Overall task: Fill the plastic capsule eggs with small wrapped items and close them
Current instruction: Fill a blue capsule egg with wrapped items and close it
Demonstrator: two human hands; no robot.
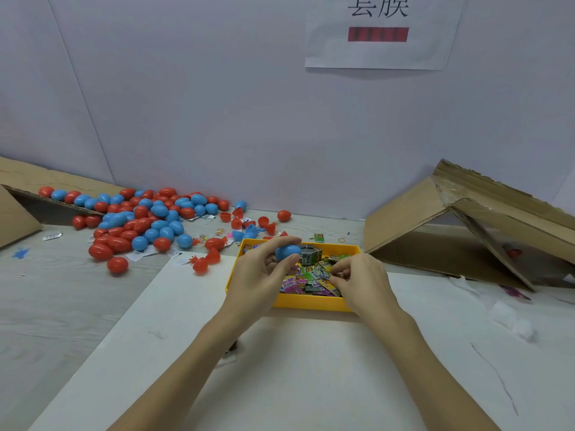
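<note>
I see my left hand (264, 269) curled around a blue egg (287, 251) over the yellow tray (308, 301); right hand (357, 275) fingers pinch among wrapped items (308, 279). Big egg pile (140, 219) far left looks closed; open halves (245, 223) remain, so mid-task.

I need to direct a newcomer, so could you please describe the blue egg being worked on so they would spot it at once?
Find the yellow tray at the table's centre. Above its left part, the left hand holds a blue egg. Unlike the red and blue eggs piled on the table to the left, it is the only one in a grip.
</note>
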